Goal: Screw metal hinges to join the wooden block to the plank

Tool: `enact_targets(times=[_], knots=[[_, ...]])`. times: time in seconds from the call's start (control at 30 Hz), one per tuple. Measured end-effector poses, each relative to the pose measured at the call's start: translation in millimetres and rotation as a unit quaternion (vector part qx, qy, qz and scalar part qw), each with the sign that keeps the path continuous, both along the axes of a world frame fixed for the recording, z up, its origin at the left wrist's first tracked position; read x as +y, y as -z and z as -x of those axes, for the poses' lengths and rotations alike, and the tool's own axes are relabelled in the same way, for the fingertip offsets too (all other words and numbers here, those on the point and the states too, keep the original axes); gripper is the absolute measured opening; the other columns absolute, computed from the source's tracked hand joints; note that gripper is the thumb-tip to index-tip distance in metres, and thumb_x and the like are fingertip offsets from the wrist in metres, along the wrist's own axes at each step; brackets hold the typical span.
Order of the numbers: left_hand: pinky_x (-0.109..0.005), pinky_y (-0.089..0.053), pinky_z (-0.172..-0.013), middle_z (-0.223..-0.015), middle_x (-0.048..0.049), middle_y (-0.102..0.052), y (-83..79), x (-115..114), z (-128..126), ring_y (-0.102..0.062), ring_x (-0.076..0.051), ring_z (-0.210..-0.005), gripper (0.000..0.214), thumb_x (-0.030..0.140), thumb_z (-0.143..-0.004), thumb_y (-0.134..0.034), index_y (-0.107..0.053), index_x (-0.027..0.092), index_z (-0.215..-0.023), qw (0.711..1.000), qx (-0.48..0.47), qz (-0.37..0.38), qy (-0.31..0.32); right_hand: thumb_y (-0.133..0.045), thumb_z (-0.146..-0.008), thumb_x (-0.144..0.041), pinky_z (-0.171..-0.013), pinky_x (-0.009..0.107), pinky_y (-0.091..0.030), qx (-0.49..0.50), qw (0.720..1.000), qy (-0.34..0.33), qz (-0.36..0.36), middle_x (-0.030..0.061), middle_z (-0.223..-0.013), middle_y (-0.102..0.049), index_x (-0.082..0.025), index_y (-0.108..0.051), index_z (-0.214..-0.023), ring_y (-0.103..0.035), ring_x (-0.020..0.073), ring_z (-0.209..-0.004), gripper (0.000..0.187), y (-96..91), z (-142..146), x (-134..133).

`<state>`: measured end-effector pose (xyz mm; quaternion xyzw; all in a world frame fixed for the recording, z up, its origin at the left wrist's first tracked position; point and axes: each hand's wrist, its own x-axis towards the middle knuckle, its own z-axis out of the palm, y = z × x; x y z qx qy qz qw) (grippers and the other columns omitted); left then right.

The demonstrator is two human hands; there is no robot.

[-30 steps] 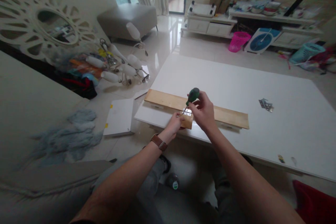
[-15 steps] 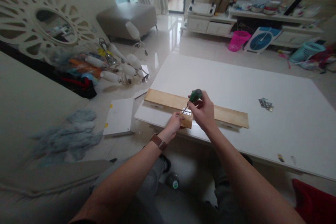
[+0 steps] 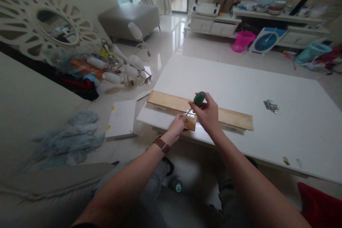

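Note:
My right hand (image 3: 208, 114) is wrapped round the green and black handle of a screwdriver (image 3: 199, 98). Its shaft slants down to the left, the tip ending by a silver metal bracket (image 3: 190, 114). That bracket lies where a short wooden block (image 3: 190, 125) meets a long wooden board (image 3: 171, 101). At the block's left side, my left hand (image 3: 176, 126) grips it, fingertips close to the screwdriver tip. Whether a screw sits under the tip is too small to tell. The long board lies along the near edge of a white table (image 3: 227, 82).
More metal brackets (image 3: 271, 106) lie on the table to the right, with a small yellow and black item (image 3: 285, 160) near its front edge. A white panel (image 3: 121, 119) is on the floor at left. Between my feet stands a bottle (image 3: 176, 184).
The screwdriver handle has turned slightly in my right hand, and those fingers have shifted a little. My left hand, the block and the board have stayed in place.

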<state>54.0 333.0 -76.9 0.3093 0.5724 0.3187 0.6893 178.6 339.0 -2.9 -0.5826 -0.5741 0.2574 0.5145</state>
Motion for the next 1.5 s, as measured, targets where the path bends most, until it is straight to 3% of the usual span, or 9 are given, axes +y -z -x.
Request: enact_targets(times=[0.23, 0.4, 0.6, 0.77, 0.97, 1.2, 1.37, 1.5], knots=[[-0.030, -0.055, -0.070, -0.101, -0.0078, -0.068, -1.3, -0.2, -0.5, -0.068, -0.022, -0.089, 0.021, 0.017, -0.084, -0.058, -0.051, 0.022, -0.104, 1.000, -0.010, 0.007, -0.009, -0.066, -0.080, -0.027, -0.056, 0.028, -0.053, 0.033, 0.999, -0.029, 0.012, 0.0058, -0.114, -0.076, -0.024, -0.060, -0.116, -0.070, 0.0136, -0.065, 0.037, 1.0, 0.4, -1.3], [-0.031, -0.055, -0.071, -0.102, -0.0086, -0.068, 0.3, -0.2, -0.4, -0.068, -0.023, -0.093, 0.021, 0.020, -0.084, -0.060, -0.052, 0.022, -0.104, 1.000, -0.005, 0.003, -0.007, -0.074, -0.079, -0.033, -0.058, 0.029, -0.053, 0.027, 1.000, -0.012, -0.001, 0.0037, -0.105, -0.073, -0.025, -0.061, -0.121, -0.066, 0.0135, -0.064, 0.044, 3.5, -0.3, 0.4], [-0.032, -0.055, -0.072, -0.103, -0.0096, -0.070, 2.0, 0.5, 0.3, -0.068, -0.024, -0.092, 0.023, 0.024, -0.084, -0.064, -0.053, 0.022, -0.104, 1.000, -0.007, 0.007, -0.005, -0.075, -0.082, -0.037, -0.058, 0.029, -0.050, -0.012, 1.000, 0.005, -0.014, 0.0024, -0.096, -0.071, -0.024, -0.064, -0.110, -0.063, 0.0148, -0.068, 0.033, 1.9, -1.3, -0.1], [-0.030, -0.055, -0.070, -0.103, -0.0088, -0.069, 2.7, 1.0, 0.7, -0.068, -0.023, -0.091, 0.026, 0.021, -0.081, -0.063, -0.052, 0.022, -0.104, 1.000, -0.012, 0.002, -0.006, -0.065, -0.080, -0.028, -0.052, 0.027, -0.048, 0.024, 0.999, -0.028, 0.010, 0.0035, -0.108, -0.076, -0.025, -0.060, -0.111, -0.070, 0.0141, -0.065, 0.032, -1.0, 0.7, -1.8], [-0.030, -0.054, -0.070, -0.100, -0.0080, -0.067, 5.5, 0.3, 0.6, -0.067, -0.022, -0.089, 0.026, 0.023, -0.080, -0.064, -0.050, 0.022, -0.103, 1.000, -0.018, -0.002, -0.009, -0.068, -0.081, -0.030, -0.054, 0.028, -0.050, 0.035, 0.999, -0.022, 0.001, 0.0054, -0.111, -0.077, -0.025, -0.061, -0.114, -0.072, 0.0150, -0.067, 0.034, 0.5, 1.4, -0.6], [-0.032, -0.054, -0.072, -0.098, -0.0080, -0.067, 8.0, 1.6, -0.2, -0.067, -0.023, -0.088, 0.028, 0.033, -0.082, -0.069, -0.051, 0.023, -0.101, 1.000, -0.012, 0.000, -0.003, -0.076, -0.081, -0.035, -0.059, 0.029, -0.051, -0.024, 0.999, 0.011, -0.024, 0.0017, -0.098, -0.071, -0.025, -0.065, -0.109, -0.061, 0.0131, -0.066, 0.033, 1.9, -1.1, 0.5], [-0.032, -0.054, -0.070, -0.100, -0.0090, -0.068, 4.4, 1.3, -0.6, -0.068, -0.023, -0.089, 0.026, 0.028, -0.083, -0.067, -0.052, 0.022, -0.103, 1.000, -0.015, 0.003, -0.010, -0.076, -0.081, -0.036, -0.059, 0.031, -0.051, -0.010, 1.000, 0.010, -0.008, 0.0002, -0.092, -0.072, -0.025, -0.063, -0.104, -0.064, 0.0139, -0.062, 0.028, 0.7, -0.6, 0.3], [-0.028, -0.053, -0.067, -0.097, -0.0078, -0.067, 0.4, -0.1, 0.6, -0.067, -0.022, -0.088, 0.023, 0.021, -0.085, -0.060, -0.050, 0.022, -0.105, 1.000, -0.015, 0.002, -0.005, -0.069, -0.081, -0.031, -0.056, 0.028, -0.051, 0.019, 1.000, -0.015, 0.001, 0.0024, -0.105, -0.075, -0.026, -0.060, -0.111, -0.069, 0.0144, -0.067, 0.031, -0.3, 1.0, -1.1]])
